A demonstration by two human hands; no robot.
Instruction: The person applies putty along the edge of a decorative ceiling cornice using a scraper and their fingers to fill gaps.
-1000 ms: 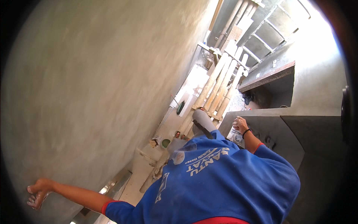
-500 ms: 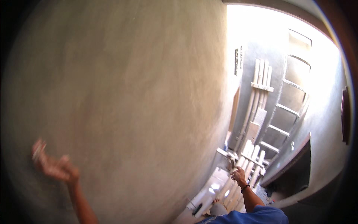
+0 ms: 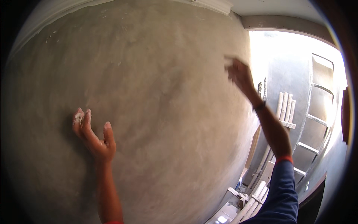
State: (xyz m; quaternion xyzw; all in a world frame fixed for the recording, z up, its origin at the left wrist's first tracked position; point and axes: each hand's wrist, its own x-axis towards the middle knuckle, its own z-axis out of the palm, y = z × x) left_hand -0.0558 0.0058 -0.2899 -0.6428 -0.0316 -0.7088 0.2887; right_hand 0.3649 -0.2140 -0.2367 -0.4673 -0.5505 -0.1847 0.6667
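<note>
A left hand (image 3: pixel 93 136) flecked with pale plaster presses its fingertips (image 3: pixel 82 118) to a broad grey plastered wall (image 3: pixel 160 112), fingers loosely spread and curled, grasping nothing. The right hand (image 3: pixel 240 74) reaches high toward the same wall near its right edge, blurred in the frame; it appears empty, though whether its fingers are spread or curled cannot be told. The wall fills most of the view, rising to a pale cornice (image 3: pixel 212 5) at the ceiling. The surface looks matt and firm rather than wet; it is judged stiff and immovable, something to be felt with flat palm or fingertips rather than gripped, with residue likely to rub off as dust. The left forearm rises straight from the lower edge, wrist bent back; the right arm, in a blue sleeve (image 3: pixel 278 194) with a dark wristband (image 3: pixel 259 106), stretches up diagonally. Beyond it, pale timber lengths (image 3: pixel 285 108) and a ladder (image 3: pixel 317 119) lean in bright daylight
</note>
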